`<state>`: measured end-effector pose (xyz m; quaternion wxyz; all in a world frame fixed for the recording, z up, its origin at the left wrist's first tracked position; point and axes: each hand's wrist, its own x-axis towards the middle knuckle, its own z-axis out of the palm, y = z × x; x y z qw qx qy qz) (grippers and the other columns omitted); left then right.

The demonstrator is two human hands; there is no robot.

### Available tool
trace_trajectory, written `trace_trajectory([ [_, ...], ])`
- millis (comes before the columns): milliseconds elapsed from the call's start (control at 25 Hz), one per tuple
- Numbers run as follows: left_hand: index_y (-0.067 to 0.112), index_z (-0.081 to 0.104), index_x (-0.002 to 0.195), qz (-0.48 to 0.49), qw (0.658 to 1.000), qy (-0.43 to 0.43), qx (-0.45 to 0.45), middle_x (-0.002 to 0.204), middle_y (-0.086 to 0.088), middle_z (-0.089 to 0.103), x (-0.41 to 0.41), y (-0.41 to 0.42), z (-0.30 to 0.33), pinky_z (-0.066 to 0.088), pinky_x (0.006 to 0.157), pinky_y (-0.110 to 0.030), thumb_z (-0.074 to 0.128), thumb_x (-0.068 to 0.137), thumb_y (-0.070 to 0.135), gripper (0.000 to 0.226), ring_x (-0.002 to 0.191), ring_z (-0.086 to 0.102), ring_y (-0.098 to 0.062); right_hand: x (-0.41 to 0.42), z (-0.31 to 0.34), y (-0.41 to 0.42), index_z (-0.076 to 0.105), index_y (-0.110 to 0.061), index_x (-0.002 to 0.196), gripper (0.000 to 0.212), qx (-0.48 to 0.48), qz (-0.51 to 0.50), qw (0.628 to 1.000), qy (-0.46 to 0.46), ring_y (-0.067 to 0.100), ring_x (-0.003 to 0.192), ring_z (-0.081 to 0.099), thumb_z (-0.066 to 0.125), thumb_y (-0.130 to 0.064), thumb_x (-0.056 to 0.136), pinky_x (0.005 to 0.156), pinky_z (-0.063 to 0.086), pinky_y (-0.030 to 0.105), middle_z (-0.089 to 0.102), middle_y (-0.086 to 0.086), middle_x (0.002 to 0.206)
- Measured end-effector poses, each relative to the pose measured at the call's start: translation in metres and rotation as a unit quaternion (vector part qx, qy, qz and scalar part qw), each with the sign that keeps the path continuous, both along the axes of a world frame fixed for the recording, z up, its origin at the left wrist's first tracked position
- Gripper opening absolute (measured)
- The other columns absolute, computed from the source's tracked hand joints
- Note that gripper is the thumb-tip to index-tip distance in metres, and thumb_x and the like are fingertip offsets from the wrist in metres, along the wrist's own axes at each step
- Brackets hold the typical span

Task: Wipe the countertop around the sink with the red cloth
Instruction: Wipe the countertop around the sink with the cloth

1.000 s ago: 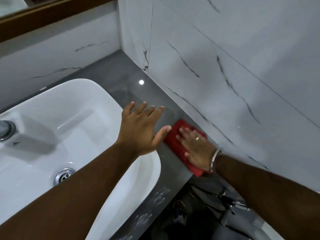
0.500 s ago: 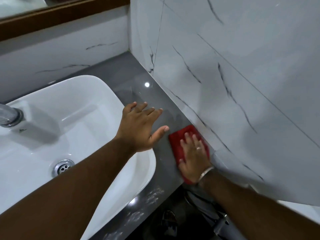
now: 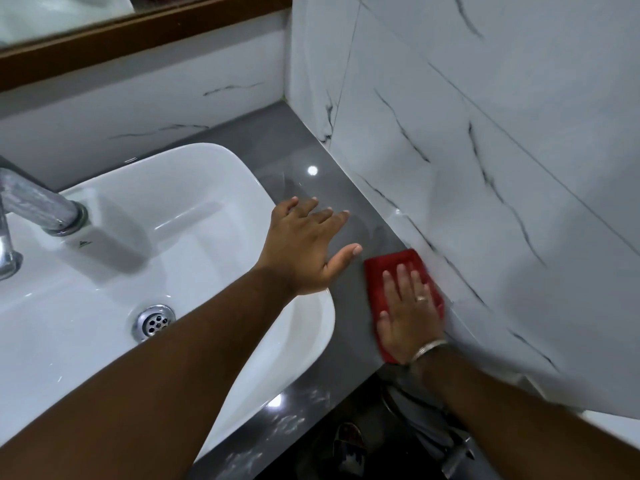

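**Red cloth pressed flat in the corner by the wall**

The right hand lies palm-down on the red cloth, fingers straight and a little spread, pinning it flat rather than gripping it. A ring shows on one finger and a metal bangle circles the wrist. The cloth rests on the grey countertop, on the narrow strip between the white sink and the marble-patterned wall tiles; its far edge touches the foot of the wall, and its near end reaches close to the counter's front edge.

The left hand is held over the sink's right rim, fingers extended and splayed wide, thumb pointing toward the cloth and just short of it. It holds nothing; whether the palm touches the rim cannot be told.

In the basin sit a chrome drain and, at the left, a chrome tap. White smears mark the counter's front edge below the sink.
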<state>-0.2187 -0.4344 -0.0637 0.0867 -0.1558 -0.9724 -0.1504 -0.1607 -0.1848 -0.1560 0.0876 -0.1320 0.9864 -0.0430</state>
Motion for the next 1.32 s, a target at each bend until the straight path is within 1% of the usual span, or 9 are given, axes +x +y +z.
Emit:
trace_trajectory([
  [200, 0.019, 0.062, 0.135, -0.005, 1.0, -0.008, 0.0, 0.126, -0.006, 0.071, 0.001, -0.001, 0.0, 0.033, 0.107, -0.049, 0.027, 0.093, 0.066, 0.071, 0.129, 0.054, -0.031, 0.039, -0.009, -0.011, 0.02, -0.034, 0.154, 0.084, -0.019, 0.387, 0.921, -0.045, 0.034, 0.147, 0.021, 0.053, -0.048, 0.077, 0.117, 0.017, 0.052, 0.02, 0.004, 0.164],
  [280, 0.018, 0.063, 0.133, 0.0, 1.0, 0.003, 0.003, 0.124, -0.007, 0.072, 0.001, 0.0, 0.0, 0.034, 0.106, -0.049, 0.027, 0.093, 0.065, 0.072, 0.127, 0.056, -0.033, 0.0, -0.005, 0.006, 0.031, -0.028, 0.151, 0.084, 0.021, 0.347, 0.937, -0.019, 0.037, 0.145, 0.028, 0.054, -0.043, 0.071, 0.116, 0.023, 0.056, 0.028, 0.01, 0.161],
  [480, 0.02, 0.059, 0.137, 0.0, 0.999, -0.016, -0.049, 0.13, -0.01, 0.068, 0.0, -0.001, -0.001, 0.019, 0.117, -0.061, 0.022, 0.094, 0.066, 0.073, 0.134, 0.049, -0.037, 0.001, -0.003, -0.014, 0.028, -0.019, 0.152, 0.076, -0.017, -0.008, 1.0, 0.008, 0.044, 0.144, 0.025, 0.04, -0.041, 0.081, 0.115, 0.025, 0.063, 0.027, 0.018, 0.16],
  [560, 0.023, 0.053, 0.143, 0.016, 0.995, -0.041, -0.089, 0.143, -0.013, 0.058, 0.002, 0.0, 0.003, 0.008, 0.119, -0.065, 0.022, 0.093, 0.065, 0.072, 0.142, 0.037, -0.038, 0.041, -0.012, -0.035, 0.018, -0.025, 0.155, 0.073, -0.03, 0.027, 0.999, 0.003, 0.041, 0.147, 0.017, 0.039, -0.049, 0.089, 0.116, 0.019, 0.059, 0.022, 0.014, 0.162],
  [720, 0.026, 0.016, 0.159, 0.118, 0.981, -0.081, -0.128, 0.168, -0.019, 0.008, 0.023, 0.009, 0.017, -0.004, 0.118, -0.066, 0.02, 0.095, 0.067, 0.076, 0.152, -0.001, -0.045, 0.07, -0.011, -0.028, 0.008, -0.031, 0.156, 0.075, -0.002, 0.348, 0.937, -0.044, 0.036, 0.148, 0.011, 0.034, -0.065, 0.094, 0.117, 0.014, 0.057, 0.012, 0.007, 0.165],
  [840, 0.025, -0.003, 0.16, 0.199, 0.968, -0.137, -0.074, 0.168, -0.015, -0.01, 0.093, 0.003, 0.019, -0.006, 0.119, -0.062, 0.013, 0.098, 0.065, 0.076, 0.151, -0.011, -0.043, 0.042, 0.003, -0.015, 0.027, -0.026, 0.152, 0.071, 0.028, 0.303, 0.952, -0.029, 0.042, 0.145, 0.024, 0.053, -0.05, 0.091, 0.115, 0.02, 0.057, 0.019, 0.011, 0.161],
  [1000, 0.027, 0.002, 0.16, 0.269, 0.939, -0.212, 0.024, 0.169, -0.009, 0.005, 0.236, -0.075, 0.023, 0.003, 0.12, -0.061, 0.004, 0.09, 0.072, 0.083, 0.154, 0.002, -0.035, 0.047, 0.001, -0.008, 0.036, -0.011, 0.149, 0.068, -0.001, 0.089, 0.996, -0.031, 0.052, 0.141, 0.026, 0.052, -0.038, 0.089, 0.113, 0.026, 0.064, 0.027, 0.027, 0.157],
  [1120, 0.022, 0.014, 0.16, 0.375, 0.903, -0.209, -0.021, 0.167, -0.011, 0.016, 0.323, -0.154, 0.029, 0.003, 0.12, -0.059, 0.002, 0.088, 0.077, 0.091, 0.153, 0.012, -0.037, 0.078, -0.001, -0.041, 0.039, -0.005, 0.146, 0.073, -0.022, 0.034, 0.999, -0.008, 0.056, 0.138, 0.028, 0.045, -0.044, 0.084, 0.11, 0.026, 0.066, 0.031, 0.032, 0.153],
  [1320, 0.022, 0.028, 0.157, 0.376, 0.91, -0.169, -0.036, 0.162, -0.006, 0.032, 0.337, -0.171, 0.027, 0.001, 0.123, -0.057, 0.016, 0.098, 0.064, 0.074, 0.151, 0.024, -0.03, 0.201, -0.003, -0.157, 0.037, -0.014, 0.148, 0.076, -0.054, 0.26, 0.963, -0.05, 0.048, 0.141, 0.031, 0.058, -0.044, 0.081, 0.112, 0.024, 0.063, 0.037, 0.023, 0.154],
])
